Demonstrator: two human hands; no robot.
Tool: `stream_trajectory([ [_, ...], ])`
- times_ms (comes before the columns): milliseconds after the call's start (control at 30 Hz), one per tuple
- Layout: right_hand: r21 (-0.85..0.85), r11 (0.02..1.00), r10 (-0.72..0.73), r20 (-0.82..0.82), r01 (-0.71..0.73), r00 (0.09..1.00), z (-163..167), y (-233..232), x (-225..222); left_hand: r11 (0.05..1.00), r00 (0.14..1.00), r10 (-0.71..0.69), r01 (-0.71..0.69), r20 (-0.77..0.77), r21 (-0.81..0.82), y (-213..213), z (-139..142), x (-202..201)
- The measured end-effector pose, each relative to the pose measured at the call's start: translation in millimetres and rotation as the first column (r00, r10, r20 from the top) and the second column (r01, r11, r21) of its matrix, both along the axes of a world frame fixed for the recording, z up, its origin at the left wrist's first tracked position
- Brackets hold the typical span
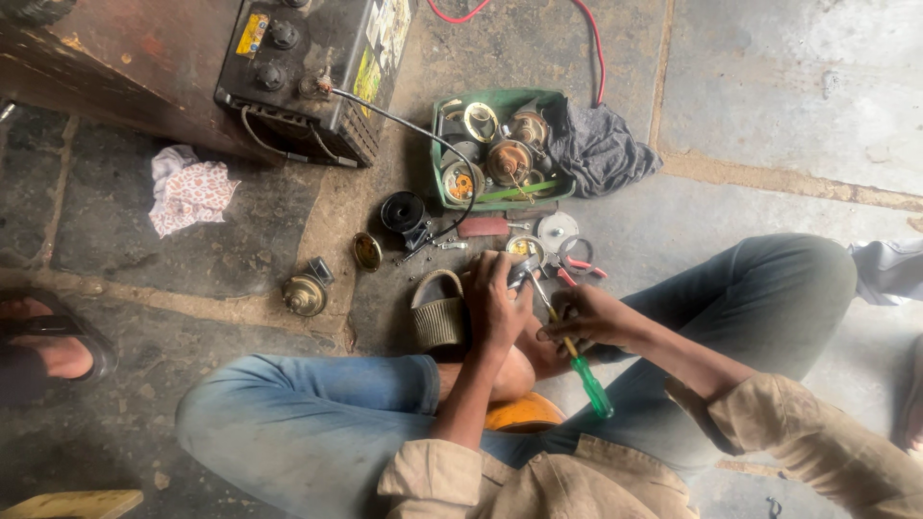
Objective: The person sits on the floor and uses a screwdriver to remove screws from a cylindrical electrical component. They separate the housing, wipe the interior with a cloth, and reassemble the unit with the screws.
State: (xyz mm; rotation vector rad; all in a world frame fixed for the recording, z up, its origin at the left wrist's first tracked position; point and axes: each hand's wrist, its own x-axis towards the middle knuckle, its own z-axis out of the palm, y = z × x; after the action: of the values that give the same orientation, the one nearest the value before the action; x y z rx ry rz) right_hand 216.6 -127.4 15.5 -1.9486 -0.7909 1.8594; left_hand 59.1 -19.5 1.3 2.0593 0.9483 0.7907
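So the left hand [495,300] has its fingers wrapped around a small metal part [520,274] over the stone floor [760,86], just beside a ribbed grille [438,320]. Right hand [588,317] grips a green-handled screwdriver [577,360], tip at the part.

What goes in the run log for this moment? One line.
left hand: grips small metal part | right hand: holds green-handled screwdriver, tip at part | nearby: green tray, battery
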Motion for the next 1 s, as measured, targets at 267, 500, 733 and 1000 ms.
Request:
stream_trajectory([
  [267, 0.008, 0.983, -0.178, -0.204, 0.183, 0.963, 9, -2, 3, 0.999, 1.0, -0.024, 0.024, -0.013, 0.043, -2, 6, -2],
  [500, 0.065, 0.984, -0.154, -0.168, 0.167, 0.974, 14, 1, 5, 0.993, 0.999, 0.003, 0.003, 0.052, -0.116, -1, -5, 3],
  [733, 0.031, 0.982, -0.173, -0.212, 0.184, 0.962, 6, -5, -8, 0.997, 0.998, 0.061, -0.06, 0.033, -0.041, 5, -2, -4],
  [1000, -0.023, 0.979, -0.201, -0.27, 0.203, 0.942, 11, -1, -5, 0.998, 0.998, 0.039, -0.038, 0.041, -0.046, 5, 4, -3],
])
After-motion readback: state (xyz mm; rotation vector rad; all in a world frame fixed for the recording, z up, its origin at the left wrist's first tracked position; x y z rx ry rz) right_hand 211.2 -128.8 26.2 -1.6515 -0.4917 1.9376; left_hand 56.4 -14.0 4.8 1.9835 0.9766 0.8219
